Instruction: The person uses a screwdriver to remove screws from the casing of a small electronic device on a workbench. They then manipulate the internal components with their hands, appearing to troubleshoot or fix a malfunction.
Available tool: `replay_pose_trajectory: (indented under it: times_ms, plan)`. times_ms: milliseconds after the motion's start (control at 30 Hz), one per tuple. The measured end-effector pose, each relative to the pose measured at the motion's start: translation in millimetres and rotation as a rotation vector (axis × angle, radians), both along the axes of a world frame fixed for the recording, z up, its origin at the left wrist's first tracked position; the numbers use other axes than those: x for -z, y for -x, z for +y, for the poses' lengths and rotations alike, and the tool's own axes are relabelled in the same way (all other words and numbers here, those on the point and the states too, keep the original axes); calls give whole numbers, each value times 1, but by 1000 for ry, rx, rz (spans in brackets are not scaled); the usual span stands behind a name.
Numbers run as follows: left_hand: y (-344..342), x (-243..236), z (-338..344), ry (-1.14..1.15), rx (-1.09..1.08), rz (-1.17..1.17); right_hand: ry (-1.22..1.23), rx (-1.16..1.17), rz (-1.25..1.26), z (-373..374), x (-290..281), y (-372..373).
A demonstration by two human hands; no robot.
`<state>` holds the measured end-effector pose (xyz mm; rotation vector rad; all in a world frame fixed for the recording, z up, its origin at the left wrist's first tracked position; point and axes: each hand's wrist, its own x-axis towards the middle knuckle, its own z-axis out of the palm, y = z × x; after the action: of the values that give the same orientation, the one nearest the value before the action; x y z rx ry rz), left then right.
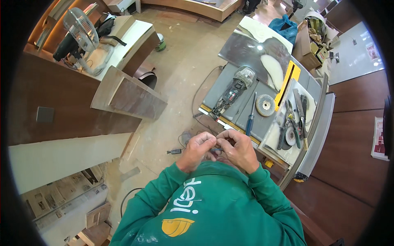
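My left hand (198, 148) and my right hand (239, 148) meet in front of my green sweatshirt, fingertips pinched close together around something I cannot make out. Just beyond them on the saw table (246, 108) lie an angle grinder (234, 92) with a clear guard, a blue-handled screwdriver (250, 123) and a round abrasive disc (265, 105). To their right, a pale board (272, 141) carries several hand tools, among them snips (289, 117) and a flat file (300, 110).
A glossy patterned panel (250, 53), yellow strip (287, 84), cardboard box (308, 47) and blue bag (283, 25) fill the table's far side. Left stand a cabinet (69, 117), a fan (81, 30) and an angled wooden piece (133, 98). Cables (197, 94) trail across the floor (164, 69).
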<state>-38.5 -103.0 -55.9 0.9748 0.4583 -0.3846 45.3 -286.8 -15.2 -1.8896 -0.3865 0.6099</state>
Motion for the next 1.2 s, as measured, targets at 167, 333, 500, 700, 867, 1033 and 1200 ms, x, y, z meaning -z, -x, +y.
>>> replay_pose_trajectory:
  times_ms: [167, 333, 500, 700, 867, 1033, 1200]
  plan:
    - [3, 14, -1, 99, 65, 43, 39, -179, -183, -11, 0, -6]
    - [2, 22, -4, 32, 116, 81, -13, -181, -212, -20, 15, -3]
    - [2, 12, -11, -303, 14, -83, 41, -41, 30, -15, 32, -17]
    - [10, 19, -24, -679, -79, -480, -85, 65, 294, -8, 50, -31]
    - [11, 49, -10, -929, -76, -555, -155, 89, 492, 0, 43, -31]
    - [-2, 63, -14, -122, -307, -14, -31, 97, -20, 5, 78, -11]
    - [-6, 63, 0, -72, -70, -58, 36, 86, -132, 6, 72, -12]
